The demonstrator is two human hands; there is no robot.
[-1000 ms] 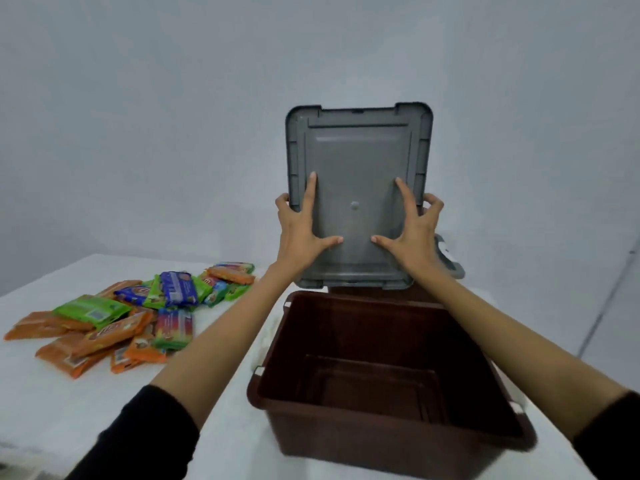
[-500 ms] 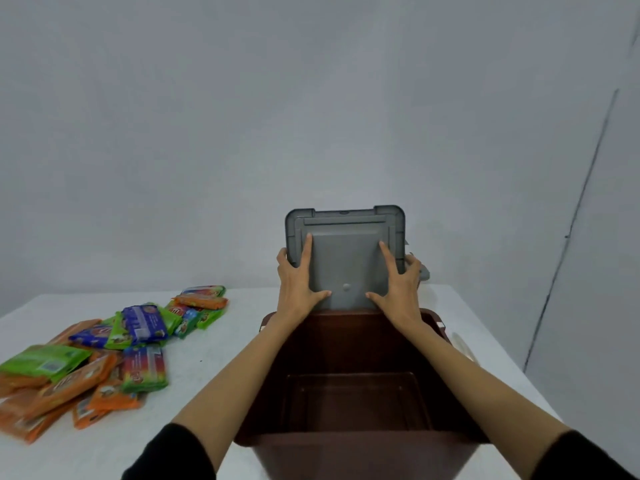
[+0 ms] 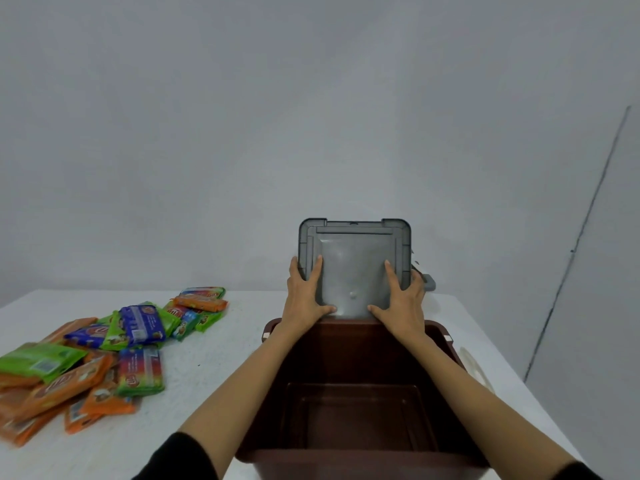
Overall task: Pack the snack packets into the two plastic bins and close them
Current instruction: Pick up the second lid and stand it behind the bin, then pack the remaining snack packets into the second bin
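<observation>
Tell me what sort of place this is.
Probably a bare room set up for recording, not a home or shop: a plain grey wall with nothing on it, and a white table with a heap of snack packets beside an open brown bin, its grey lid held upright.

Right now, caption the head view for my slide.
Left hand and right hand hold the grey lid upright behind the open, empty brown bin; snack packets lie piled to its left.
</observation>
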